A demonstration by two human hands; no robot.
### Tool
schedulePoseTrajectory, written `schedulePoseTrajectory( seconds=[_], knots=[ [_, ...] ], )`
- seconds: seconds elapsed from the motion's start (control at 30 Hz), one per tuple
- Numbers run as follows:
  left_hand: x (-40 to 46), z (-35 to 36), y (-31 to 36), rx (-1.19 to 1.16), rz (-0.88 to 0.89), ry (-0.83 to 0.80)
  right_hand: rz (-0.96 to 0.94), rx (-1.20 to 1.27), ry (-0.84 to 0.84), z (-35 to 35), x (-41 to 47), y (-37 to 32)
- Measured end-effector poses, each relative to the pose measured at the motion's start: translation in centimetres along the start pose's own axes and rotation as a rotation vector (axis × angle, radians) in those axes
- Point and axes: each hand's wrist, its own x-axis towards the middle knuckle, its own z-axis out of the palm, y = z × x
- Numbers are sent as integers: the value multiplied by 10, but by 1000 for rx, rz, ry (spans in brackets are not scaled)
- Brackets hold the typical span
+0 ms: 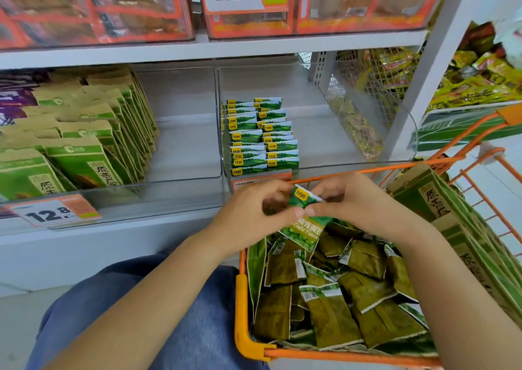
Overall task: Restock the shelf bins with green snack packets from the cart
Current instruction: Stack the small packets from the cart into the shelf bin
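Observation:
My left hand (254, 208) and my right hand (356, 200) together pinch a few small green snack packets (303, 217) just above the orange cart (243, 313). The cart holds a heap of several loose green packets (339, 299). In the clear shelf bin (324, 132) straight ahead, two rows of the same green packets (258, 138) stand along its left side. The bin's right half is bare.
A left bin (183, 143) holds larger green and brown bags (93, 143). More large bags (432, 200) lean in the cart's right side. A price tag (56, 212) hangs at the shelf edge. Orange boxes fill the upper shelf (197, 50). My knee (141, 299) is at lower left.

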Motion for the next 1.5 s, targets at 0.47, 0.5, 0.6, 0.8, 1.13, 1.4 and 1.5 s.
schedulePoseTrajectory(
  seconds=[0.47,0.5,0.6,0.8,1.13,1.4,1.5],
  knots=[
    [34,-28,44,440,89,307,-20,-312,481,-2,5,6],
    [47,-36,46,406,69,336,0,-364,523,-5,6,10],
    [89,-47,37,359,-24,260,102,-469,530,-13,8,23],
    [122,-36,16,627,-199,-161,152,-542,466,-9,10,29],
    [142,-30,5,893,-277,-494,134,-577,477,-7,12,31],
    [136,-27,1,1109,-65,-377,112,-592,476,-8,13,34],
    [135,-25,1,1190,-40,-315,116,-595,467,-8,14,34]
  ],
)
